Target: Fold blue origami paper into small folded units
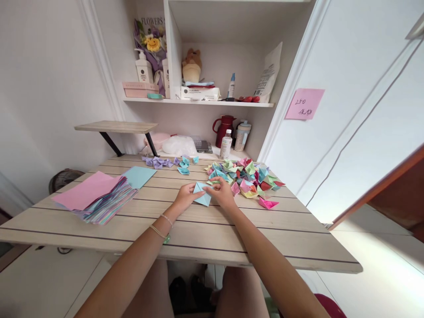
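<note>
My left hand (184, 197) and my right hand (222, 193) meet over the middle of the wooden table (198, 229), both pinching a light blue folded paper piece (202, 197). The left fingers grip its left corner; the right fingers press along its upper right edge. The paper is a pointed, partly folded shape lying just above the tabletop. A bracelet sits on my left wrist.
A stack of coloured paper sheets (96, 196) with a pink top lies at the left. A heap of folded paper pieces (247, 179) lies right of my hands, a pink one (268, 203) apart. Purple and blue folded pieces (168, 162) line the far edge. Shelves behind hold bottles and a red jug (224, 129).
</note>
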Available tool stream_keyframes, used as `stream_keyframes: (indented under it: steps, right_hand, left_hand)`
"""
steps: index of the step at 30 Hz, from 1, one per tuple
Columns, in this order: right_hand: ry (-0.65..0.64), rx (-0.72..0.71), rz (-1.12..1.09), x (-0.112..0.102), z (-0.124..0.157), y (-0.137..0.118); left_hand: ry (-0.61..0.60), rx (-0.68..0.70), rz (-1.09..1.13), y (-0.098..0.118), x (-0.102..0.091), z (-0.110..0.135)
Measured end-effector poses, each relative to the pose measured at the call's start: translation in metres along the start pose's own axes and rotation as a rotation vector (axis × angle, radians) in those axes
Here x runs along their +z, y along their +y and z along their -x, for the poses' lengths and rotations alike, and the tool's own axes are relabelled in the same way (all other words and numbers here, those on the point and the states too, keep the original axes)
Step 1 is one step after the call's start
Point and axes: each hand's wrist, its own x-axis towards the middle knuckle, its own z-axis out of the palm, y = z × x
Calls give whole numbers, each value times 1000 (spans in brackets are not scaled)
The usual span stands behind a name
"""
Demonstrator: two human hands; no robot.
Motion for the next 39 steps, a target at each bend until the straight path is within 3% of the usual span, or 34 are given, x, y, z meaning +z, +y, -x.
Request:
stream_keyframes:
  steps: [8,17,26,34,39]
  right_hand:
    - [-141,121,-175,-4,-6,7]
    - [-122,196,-280,-6,-5,2]
    - [-31,114,-213,-10,-10,6]
    - [27,142,-273,-12,-9,3]
    - [27,157,-342,-13,-8,-3]
  left_hand:
    - [92,27,-20,-2,-4,-3]
    - [132,-17,33,-1,-4,-4]
    - [201,-194,146,-1,-11,-6]
    - [107,-177,207,2,-12,-7]
    - [145,-134,183,2,-11,-5]
